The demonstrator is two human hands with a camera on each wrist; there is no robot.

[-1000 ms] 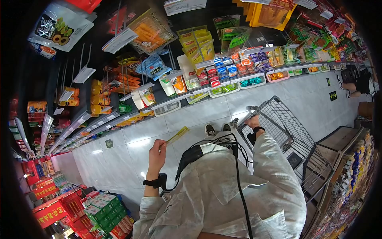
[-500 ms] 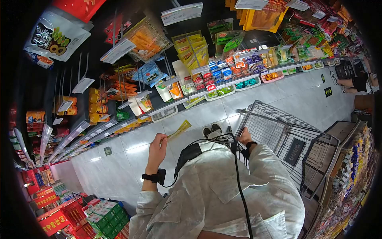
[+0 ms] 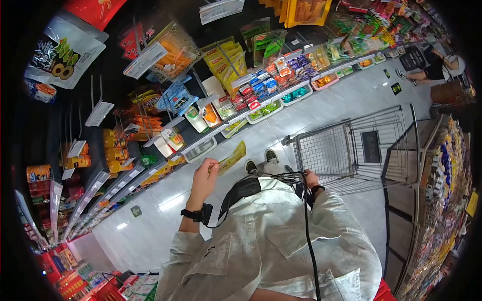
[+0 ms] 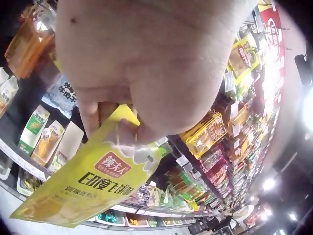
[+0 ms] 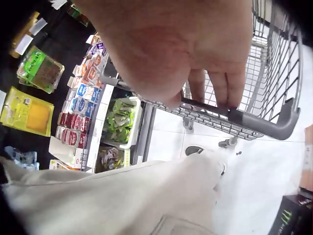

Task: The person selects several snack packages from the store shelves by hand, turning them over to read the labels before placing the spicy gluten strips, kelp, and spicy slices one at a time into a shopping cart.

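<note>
My left hand (image 3: 205,179) pinches a yellow-green snack packet (image 3: 232,158) by one end, out in front of the body. In the left wrist view the packet (image 4: 93,181) hangs slanting below the left hand (image 4: 156,63), its printed face showing. At the wire shopping cart (image 3: 326,150), my right hand (image 3: 311,178) is at the near edge. The right wrist view has the right hand (image 5: 181,54) with its fingers curled over the grey bar (image 5: 259,125) of the cart.
Shelves with hanging snack packs (image 3: 226,62) and small bins (image 3: 266,111) run along the front. A stand of packaged goods (image 3: 444,200) is at the right. Another person (image 3: 432,70) is at the far right, and red and green boxes (image 3: 140,288) are at the lower left.
The cart has swung round beside the body, with the right hand staying on it. The left hand still holds the packet and has shifted slightly right. The shelves have slid leftward in view.
</note>
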